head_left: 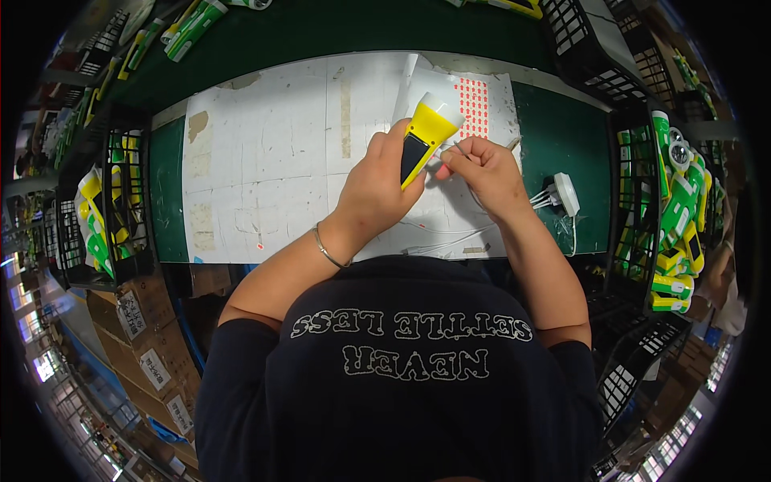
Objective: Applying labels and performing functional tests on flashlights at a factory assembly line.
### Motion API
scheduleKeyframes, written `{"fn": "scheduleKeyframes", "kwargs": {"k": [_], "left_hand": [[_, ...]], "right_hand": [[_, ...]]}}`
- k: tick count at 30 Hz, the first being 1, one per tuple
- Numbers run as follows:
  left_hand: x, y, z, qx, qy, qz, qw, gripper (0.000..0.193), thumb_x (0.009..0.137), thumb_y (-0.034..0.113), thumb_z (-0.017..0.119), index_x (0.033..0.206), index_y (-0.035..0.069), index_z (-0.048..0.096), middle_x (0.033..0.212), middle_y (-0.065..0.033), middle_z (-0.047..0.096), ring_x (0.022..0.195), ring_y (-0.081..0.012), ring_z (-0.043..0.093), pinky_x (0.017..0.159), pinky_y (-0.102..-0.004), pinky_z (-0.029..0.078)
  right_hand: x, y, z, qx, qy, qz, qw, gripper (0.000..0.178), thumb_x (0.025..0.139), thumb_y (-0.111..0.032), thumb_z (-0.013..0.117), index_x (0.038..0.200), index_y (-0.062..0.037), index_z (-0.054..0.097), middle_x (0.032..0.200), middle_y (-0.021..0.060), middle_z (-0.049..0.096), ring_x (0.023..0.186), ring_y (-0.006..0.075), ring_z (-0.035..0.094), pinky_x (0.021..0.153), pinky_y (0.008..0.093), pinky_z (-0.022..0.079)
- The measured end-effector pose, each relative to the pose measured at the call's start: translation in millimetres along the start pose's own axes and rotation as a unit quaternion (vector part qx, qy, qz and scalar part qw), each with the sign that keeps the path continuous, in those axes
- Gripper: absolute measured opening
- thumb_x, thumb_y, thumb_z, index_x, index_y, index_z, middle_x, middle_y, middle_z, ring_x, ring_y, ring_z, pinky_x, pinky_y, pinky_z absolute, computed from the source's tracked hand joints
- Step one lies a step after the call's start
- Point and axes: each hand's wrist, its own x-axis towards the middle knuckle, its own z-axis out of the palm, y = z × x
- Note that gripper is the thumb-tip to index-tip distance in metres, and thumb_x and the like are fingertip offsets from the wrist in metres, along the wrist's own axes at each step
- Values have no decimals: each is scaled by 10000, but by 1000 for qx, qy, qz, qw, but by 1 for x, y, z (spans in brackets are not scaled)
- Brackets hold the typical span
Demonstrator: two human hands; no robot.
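My left hand (381, 181) grips a yellow flashlight (427, 132) with a black panel on its side and a white head pointing away from me. My right hand (482, 169) is pinched on a thin metal tool (459, 147) whose tip touches the flashlight's side. Both hands hover over a white sheet (265, 161) covering the green worktable. Just beyond the flashlight lies a sheet of small red stickers (474, 103).
A white plug with thin cables (562, 193) lies right of my right hand. Black wire baskets of green and yellow flashlights stand at the right (671, 209) and left (100, 217). More flashlights (193, 28) lie at the far edge. Cardboard boxes (148, 353) sit lower left.
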Motion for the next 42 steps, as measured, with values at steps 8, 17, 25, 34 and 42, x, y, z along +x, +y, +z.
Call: {"fn": "scheduleKeyframes", "kwargs": {"k": [8, 17, 25, 34, 42], "left_hand": [[12, -13, -9, 36, 96, 49, 993, 604, 784, 178, 643, 1275, -14, 349, 1039, -233, 501, 948, -405, 533, 799, -421, 468], [25, -19, -63, -747, -232, 22, 623, 560, 899, 236, 493, 1344, -35, 286, 1235, -212, 492, 995, -256, 560, 889, -379, 460], [17, 1, -57, -413, -57, 24, 909, 684, 696, 144, 754, 1273, -3, 418, 1110, -100, 570, 1055, -195, 544, 923, -342, 430], [15, 26, -59, -211, -51, 107, 970, 577, 645, 67, 727, 1174, 39, 499, 1099, -130, 561, 1018, -284, 559, 882, -355, 452], [7, 36, -53, -229, -58, 108, 966, 622, 628, 135, 776, 1181, 39, 506, 1118, -128, 565, 1039, -284, 557, 898, -349, 449]], "right_hand": [[-9, -9, 5, 14, -38, -3, 999, 98, 858, -107, 603, 867, -10, 597, 765, 58, 654, 706, 69, 578, 687, 180, 435], [-19, -5, 5, -36, -62, -42, 997, 329, 846, -104, 634, 1120, 36, 517, 1027, 144, 624, 1000, 154, 583, 857, 255, 457], [-12, 2, 1, 52, -160, -83, 982, 387, 858, -97, 585, 1210, 23, 477, 1152, 133, 572, 1118, 172, 514, 918, 294, 411], [-17, -8, 13, -143, -66, -121, 980, 723, 665, -179, 778, 1301, -74, 451, 1231, 75, 547, 1124, 162, 520, 873, 280, 447], [-16, 13, 11, -251, 12, -266, 931, 636, 637, -144, 769, 1213, -44, 520, 995, 47, 635, 602, 84, 496, 551, 223, 440]]}}
